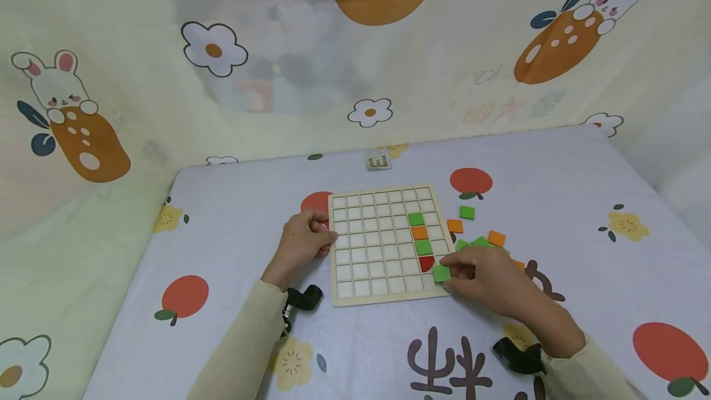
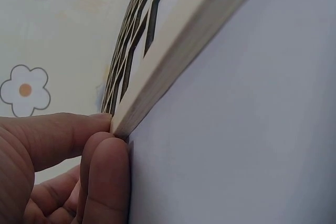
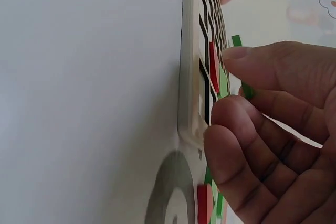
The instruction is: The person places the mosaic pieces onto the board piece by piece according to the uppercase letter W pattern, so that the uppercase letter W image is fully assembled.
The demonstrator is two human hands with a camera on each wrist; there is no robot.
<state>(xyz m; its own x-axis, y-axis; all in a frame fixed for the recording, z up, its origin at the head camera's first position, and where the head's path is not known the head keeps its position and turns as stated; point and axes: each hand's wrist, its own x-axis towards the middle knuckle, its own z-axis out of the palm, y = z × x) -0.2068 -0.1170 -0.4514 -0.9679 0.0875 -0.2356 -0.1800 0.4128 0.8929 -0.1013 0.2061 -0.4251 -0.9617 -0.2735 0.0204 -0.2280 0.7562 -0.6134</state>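
Note:
A pale wooden grid board (image 1: 383,299) lies on the table. My left hand (image 1: 302,239) pinches its left edge; the left wrist view shows thumb and fingertips at the wooden rim (image 2: 149,90). Between thumb and fingers, my right hand (image 1: 489,276) holds a green square tile (image 1: 441,273) over the board's lower right corner. One column of cells holds a green tile (image 1: 416,219), an orange tile (image 1: 419,233), another green tile (image 1: 423,247) and a red piece with a curved side (image 1: 426,263). In the right wrist view that red piece (image 3: 214,66) is close by the thumb.
Loose tiles lie right of the board, among them a green one (image 1: 467,212), an orange one (image 1: 455,226) and another orange one (image 1: 497,238); my right hand partly covers several. A small gridded card (image 1: 378,159) is behind the board. Printed cloth covers table and walls.

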